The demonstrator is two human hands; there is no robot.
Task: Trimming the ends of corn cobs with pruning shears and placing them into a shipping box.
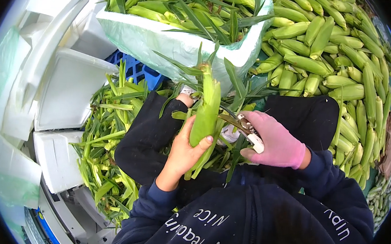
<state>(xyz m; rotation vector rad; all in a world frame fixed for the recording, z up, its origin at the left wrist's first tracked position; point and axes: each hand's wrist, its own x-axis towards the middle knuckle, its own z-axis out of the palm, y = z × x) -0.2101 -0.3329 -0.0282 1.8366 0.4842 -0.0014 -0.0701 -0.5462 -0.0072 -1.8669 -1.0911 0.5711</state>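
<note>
My bare left hand [185, 149] grips an ear of corn [207, 107] in its green husk, held upright above my lap. My right hand [277, 141], in a pink glove, holds pruning shears [243, 126] whose blades point left and meet the side of the ear's lower half. Long green leaves hang from the ear's base, below my left hand. Both forearms wear dark blue sleeves.
A white sack [165, 39] full of husked corn stands just beyond my knees. A large pile of corn ears [334, 50] fills the right side. Cut green leaves [107, 138] lie heaped at left, beside white foam boxes [65, 89] and a blue crate [137, 69].
</note>
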